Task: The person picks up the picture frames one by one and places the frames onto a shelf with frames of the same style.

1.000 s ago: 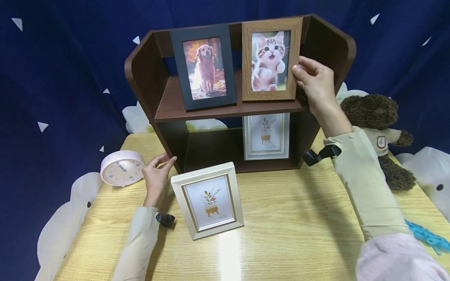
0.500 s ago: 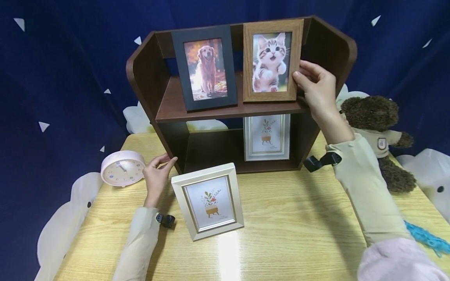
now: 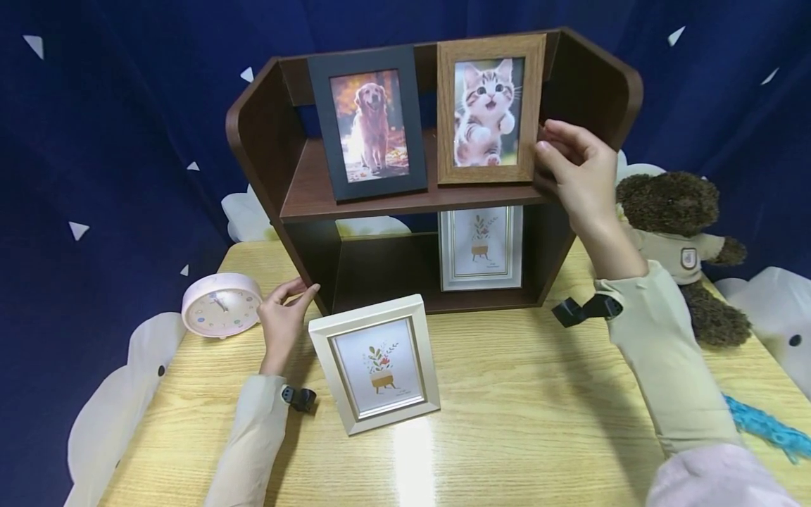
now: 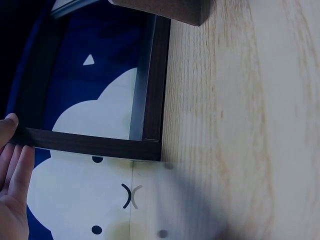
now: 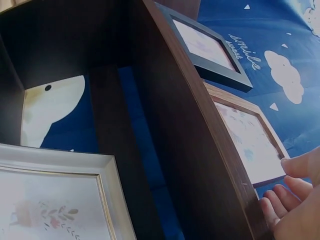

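Observation:
My left hand (image 3: 283, 318) pinches the front edge of the left side panel of a dark brown two-tier shelf (image 3: 298, 204); in the left wrist view the thumb is on one side of the panel (image 4: 90, 144) and the fingers on the other. My right hand (image 3: 586, 176) has loosely bent fingers just right of a wood-grain photo frame (image 3: 446, 120) with a kitten picture, holding nothing. That frame leans on the upper tier beside a dark blue-grey frame (image 3: 323, 105) with a dog picture. On the lower tier, at right, stands a white frame (image 3: 446, 267) with a plant picture.
A cream frame (image 3: 431, 380) with a similar plant picture stands on the wooden table (image 3: 507, 422) before the shelf. A pink clock (image 3: 222, 304) is at left. A brown teddy bear (image 3: 671, 204) and a blue toy (image 3: 767, 426) are at right.
My right hand has let go of the kitten frame and moved slightly right and down. The left hand stays on the side panel, and the frames keep their places.

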Action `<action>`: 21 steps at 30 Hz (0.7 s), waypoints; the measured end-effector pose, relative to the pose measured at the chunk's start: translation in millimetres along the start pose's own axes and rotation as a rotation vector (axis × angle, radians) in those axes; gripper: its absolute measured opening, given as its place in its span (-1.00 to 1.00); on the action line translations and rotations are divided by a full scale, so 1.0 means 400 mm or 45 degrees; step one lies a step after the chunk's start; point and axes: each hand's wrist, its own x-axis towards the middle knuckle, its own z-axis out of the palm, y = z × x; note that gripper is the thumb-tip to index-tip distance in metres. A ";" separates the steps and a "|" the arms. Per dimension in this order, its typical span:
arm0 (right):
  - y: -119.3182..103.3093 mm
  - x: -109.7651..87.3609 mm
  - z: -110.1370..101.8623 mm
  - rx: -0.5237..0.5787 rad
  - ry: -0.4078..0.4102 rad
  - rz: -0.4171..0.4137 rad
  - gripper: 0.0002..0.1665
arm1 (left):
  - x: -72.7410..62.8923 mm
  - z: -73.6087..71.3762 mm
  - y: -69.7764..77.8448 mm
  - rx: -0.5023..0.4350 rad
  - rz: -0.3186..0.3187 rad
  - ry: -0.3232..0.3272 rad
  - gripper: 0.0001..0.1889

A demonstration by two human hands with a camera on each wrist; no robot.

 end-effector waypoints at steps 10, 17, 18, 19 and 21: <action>0.006 -0.041 -0.029 0.077 0.061 -0.118 -0.76 | 0.000 -0.002 -0.004 0.029 -0.017 0.014 -0.70; 0.017 -0.075 -0.054 0.127 0.077 -0.138 -0.80 | 0.002 0.000 -0.006 0.056 0.032 0.013 -0.70; 0.020 -0.078 -0.056 0.126 0.083 -0.149 -0.80 | 0.002 0.000 -0.005 0.061 0.035 0.014 -0.70; 0.023 -0.081 -0.058 0.122 0.089 -0.159 -0.80 | 0.002 0.000 -0.004 0.065 0.039 0.017 -0.70; 0.028 -0.087 -0.062 0.107 0.099 -0.181 -0.79 | 0.002 -0.001 -0.003 0.068 0.041 0.018 -0.70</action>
